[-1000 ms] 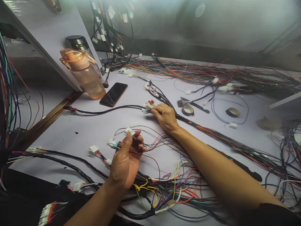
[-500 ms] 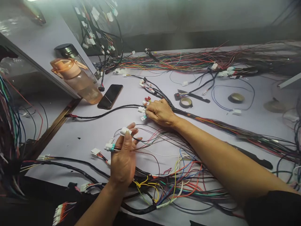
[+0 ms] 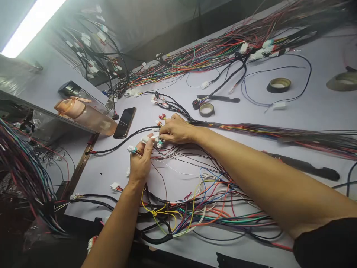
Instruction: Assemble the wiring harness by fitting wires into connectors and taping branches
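My left hand point(image 3: 141, 162) is closed on wired connectors: a white connector point(image 3: 145, 140) lies under the thumb, and a white and teal connector point(image 3: 132, 149) sticks out on the left side. Touching distance away, my right hand point(image 3: 177, 129) has its fingers curled round a cluster of small connectors and wires. A white and teal connector point(image 3: 160, 143) shows below those fingertips, and a red connector point(image 3: 162, 116) above them. Thin wires point(image 3: 189, 154) run from between the hands to the right. The right fingers partly hide what they grip.
A phone point(image 3: 125, 123), an orange-capped bottle point(image 3: 86, 114) and a dark-capped bottle point(image 3: 69, 89) are at the left. Tape rolls point(image 3: 206, 109) point(image 3: 279, 85) lie beyond my right arm. Wire bundles cross the back point(image 3: 189, 61) and front point(image 3: 209, 212) of the white table point(image 3: 92, 175).
My left hand has moved up to my right hand with its connectors, and its fingers have closed more. The right hand stays at the cluster. The camera view has tilted and shifted.
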`<state>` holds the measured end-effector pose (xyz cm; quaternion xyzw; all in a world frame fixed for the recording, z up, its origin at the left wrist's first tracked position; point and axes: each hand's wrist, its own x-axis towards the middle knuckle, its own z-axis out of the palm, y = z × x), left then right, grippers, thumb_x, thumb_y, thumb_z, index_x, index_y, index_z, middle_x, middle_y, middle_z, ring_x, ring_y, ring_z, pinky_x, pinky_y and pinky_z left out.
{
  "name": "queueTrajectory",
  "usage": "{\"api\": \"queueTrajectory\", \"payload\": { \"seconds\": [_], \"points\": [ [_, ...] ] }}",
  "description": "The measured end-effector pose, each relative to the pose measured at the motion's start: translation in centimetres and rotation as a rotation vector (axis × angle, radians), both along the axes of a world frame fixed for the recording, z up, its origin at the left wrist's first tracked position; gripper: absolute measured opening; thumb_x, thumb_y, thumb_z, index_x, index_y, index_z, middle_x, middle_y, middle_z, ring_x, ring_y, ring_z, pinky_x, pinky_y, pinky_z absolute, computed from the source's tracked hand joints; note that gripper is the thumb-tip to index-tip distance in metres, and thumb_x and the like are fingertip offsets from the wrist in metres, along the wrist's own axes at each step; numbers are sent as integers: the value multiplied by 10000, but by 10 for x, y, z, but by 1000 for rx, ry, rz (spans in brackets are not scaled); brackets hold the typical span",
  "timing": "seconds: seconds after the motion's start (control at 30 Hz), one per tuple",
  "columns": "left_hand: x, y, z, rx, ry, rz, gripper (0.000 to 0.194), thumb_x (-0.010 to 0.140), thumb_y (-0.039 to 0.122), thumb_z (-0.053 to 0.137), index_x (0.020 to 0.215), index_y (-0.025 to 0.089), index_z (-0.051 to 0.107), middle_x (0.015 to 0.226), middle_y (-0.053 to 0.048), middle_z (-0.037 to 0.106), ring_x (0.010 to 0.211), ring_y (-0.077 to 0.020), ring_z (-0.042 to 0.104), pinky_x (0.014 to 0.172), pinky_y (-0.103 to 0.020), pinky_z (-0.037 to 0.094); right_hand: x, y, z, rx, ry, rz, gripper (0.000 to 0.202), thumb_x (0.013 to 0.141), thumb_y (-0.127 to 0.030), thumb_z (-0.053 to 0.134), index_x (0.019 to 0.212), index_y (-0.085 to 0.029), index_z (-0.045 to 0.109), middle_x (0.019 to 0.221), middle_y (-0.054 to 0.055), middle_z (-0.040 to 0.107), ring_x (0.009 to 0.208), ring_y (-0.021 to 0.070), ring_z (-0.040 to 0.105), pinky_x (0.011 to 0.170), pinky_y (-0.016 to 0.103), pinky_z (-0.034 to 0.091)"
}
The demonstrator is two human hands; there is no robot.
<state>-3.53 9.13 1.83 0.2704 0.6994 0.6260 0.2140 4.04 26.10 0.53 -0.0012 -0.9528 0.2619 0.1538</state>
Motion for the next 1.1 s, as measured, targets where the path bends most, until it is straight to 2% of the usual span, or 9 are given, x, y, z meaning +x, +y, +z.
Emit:
{"api": "queueTrajectory", "payload": {
  "seconds": [0.13, 0.27, 0.37, 0.57, 0.7, 0.87, 1.0, 1.1],
  "points": [
    [0, 1, -5, 8, 11, 6, 247, 793, 355, 694, 925, 151, 738, 1080, -98, 699, 1108, -207, 603, 1006, -296, 418, 3, 1, 5, -33, -20, -8, 264, 875, -287, 476, 788, -184, 704, 732, 36, 654, 729, 157, 489, 795, 337, 219],
    [0, 3, -8, 41, -30, 29, 245, 778, 364, 708, 917, 164, 739, 1041, -90, 711, 1087, -210, 616, 996, -314, 439, 3, 2, 8, -91, -59, 4, 345, 906, -262, 388, 711, -172, 659, 747, 33, 664, 694, 151, 473, 801, 348, 229],
    [0, 4, -9, 58, -65, 53, 225, 754, 342, 733, 897, 169, 738, 994, -77, 720, 1084, -216, 618, 978, -314, 460, 3, 4, 8, -125, -62, 22, 371, 926, -241, 339, 752, -177, 660, 818, 24, 686, 768, 166, 514, 819, 359, 226],
    [-4, 2, -10, 51, -2, -21, 249, 804, 365, 681, 926, 156, 740, 1077, -87, 700, 1161, -207, 572, 1058, -327, 395, 2, 6, 8, -213, -56, 31, 368, 946, -260, 328, 853, -181, 675, 847, 17, 697, 862, 177, 551, 867, 362, 218],
    [-2, 3, -7, 84, -49, -22, 225, 795, 342, 698, 915, 156, 740, 1021, -76, 714, 1047, -183, 627, 1017, -312, 429, 4, 6, 11, -245, -46, -10, 331, 956, -271, 301, 948, -175, 617, 814, 8, 678, 812, 170, 548, 881, 355, 242],
    [0, 5, -2, 123, -110, -58, 197, 792, 310, 710, 902, 150, 743, 935, -61, 723, 858, -131, 650, 844, -238, 508, 2, 5, 11, -237, -18, -28, 306, 950, -266, 305, 951, -171, 595, 796, 8, 663, 781, 162, 543, 878, 353, 256],
    [-3, 6, -1, 107, -109, -47, 190, 773, 297, 729, 875, 138, 741, 923, -53, 714, 704, -84, 619, 663, -181, 510, 4, 6, 13, -261, -18, -44, 208, 876, -243, 457, 981, -175, 624, 777, -9, 656, 761, 149, 539, 872, 338, 271],
    [-6, 7, -2, 105, -99, 2, 196, 691, 213, 790, 867, 144, 739, 878, -37, 713, 746, -105, 642, 689, -189, 524, 9, 9, 18, -314, -72, -8, 231, 781, -241, 615, 998, -170, 650, 838, 3, 668, 780, 140, 550, 821, 298, 305]
  ]
}}
